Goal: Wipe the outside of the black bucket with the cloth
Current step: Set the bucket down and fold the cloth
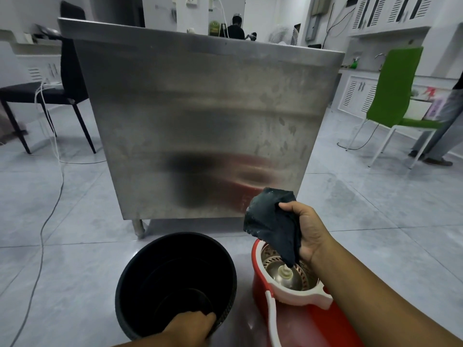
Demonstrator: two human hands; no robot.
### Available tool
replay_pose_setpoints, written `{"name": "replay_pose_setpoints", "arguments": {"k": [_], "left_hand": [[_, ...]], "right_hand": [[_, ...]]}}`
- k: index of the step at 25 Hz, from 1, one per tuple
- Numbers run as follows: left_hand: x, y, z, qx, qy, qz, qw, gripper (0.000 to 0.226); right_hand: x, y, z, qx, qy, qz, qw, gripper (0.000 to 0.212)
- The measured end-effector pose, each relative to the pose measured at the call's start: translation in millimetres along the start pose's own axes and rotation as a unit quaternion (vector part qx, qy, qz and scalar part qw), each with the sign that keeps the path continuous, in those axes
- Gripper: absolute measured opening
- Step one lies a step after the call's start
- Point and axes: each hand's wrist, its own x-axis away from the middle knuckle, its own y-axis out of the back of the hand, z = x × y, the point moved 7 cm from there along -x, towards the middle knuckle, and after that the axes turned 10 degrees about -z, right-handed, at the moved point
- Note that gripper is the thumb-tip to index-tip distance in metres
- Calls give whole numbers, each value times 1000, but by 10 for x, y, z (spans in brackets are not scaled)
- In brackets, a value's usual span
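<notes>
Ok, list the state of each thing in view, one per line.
black bucket: upright on the floor, nothing visible inside, near rim held.
cloth: bunched, held above the red mop bucket.
red mop bucket: upright, spinner basket exposed.
left hand: closed on the black bucket's rim.
right hand: closed on the cloth.

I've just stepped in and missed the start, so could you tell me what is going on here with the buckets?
A person is getting ready to wipe the black bucket, which stands on the tiled floor in front of a steel cabinet. Their left hand grips its near rim. Their right hand holds a dark cloth up over the spinner basket of a red mop bucket beside it. The cloth is not touching the black bucket yet.
</notes>
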Motion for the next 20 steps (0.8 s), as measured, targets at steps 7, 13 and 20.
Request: {"name": "replay_pose_setpoints", "arguments": {"k": [7,13,20], "left_hand": [[566,1719,-192,413,-58,-435,798,24],[666,2129,-333,783,-86,-256,561,38],[744,2248,102,754,-26,-292,588,9]], "right_hand": [[97,-151,-49,-2,30,32,999,39],[470,-679,-205,277,280,95,915,13],[444,-602,-54,217,192,138,947,11]]}}
